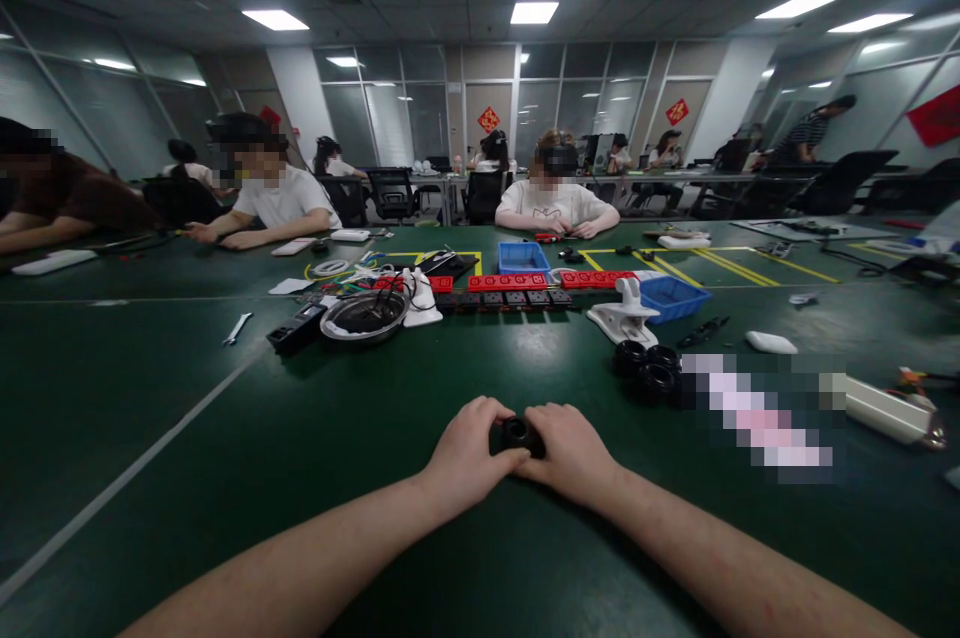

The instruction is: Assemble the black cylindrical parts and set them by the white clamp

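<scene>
My left hand (466,456) and my right hand (568,450) meet over the green table (225,458), both closed around one small black round part (519,435). Only the top of that part shows between my fingers. A little to the right and farther away lie three similar black rings (649,370) in a cluster. Both forearms rest low over the table's near edge.
Beyond my hands lie a round metal dish (364,315), a black power strip (298,328), red and black socket blocks (508,283), two blue bins (671,297), a white clamp (626,313) and a wrench (237,328). Other people sit at the far side.
</scene>
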